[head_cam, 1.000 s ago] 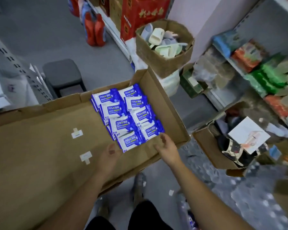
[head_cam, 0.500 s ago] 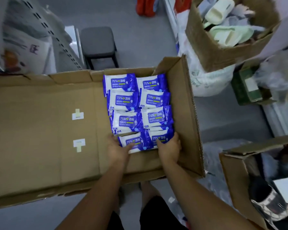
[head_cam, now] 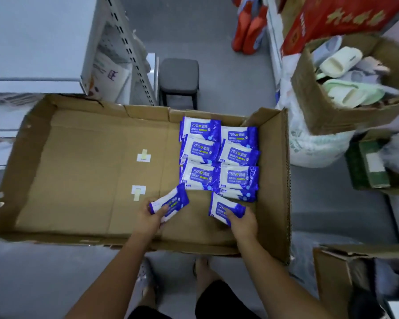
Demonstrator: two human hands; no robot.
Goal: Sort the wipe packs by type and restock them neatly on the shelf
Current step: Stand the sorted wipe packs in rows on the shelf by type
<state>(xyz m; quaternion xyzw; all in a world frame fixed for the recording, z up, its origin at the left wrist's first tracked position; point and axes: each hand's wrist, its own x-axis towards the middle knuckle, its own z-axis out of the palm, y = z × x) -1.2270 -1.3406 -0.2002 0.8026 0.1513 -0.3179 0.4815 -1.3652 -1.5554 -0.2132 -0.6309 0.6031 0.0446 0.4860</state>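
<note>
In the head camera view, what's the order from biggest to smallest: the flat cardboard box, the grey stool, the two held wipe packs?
1. flat cardboard box
2. grey stool, which stands farther off, so its true size is unsure
3. left wipe pack and right wipe pack: they look alike, so unranked

Wipe packs [head_cam: 219, 155] blue-white; box [head_cam: 83, 169] brown; stool [head_cam: 179, 74] grey

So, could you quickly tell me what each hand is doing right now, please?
Left hand: closed, holding the left wipe pack.
Right hand: closed, holding the right wipe pack.
</note>
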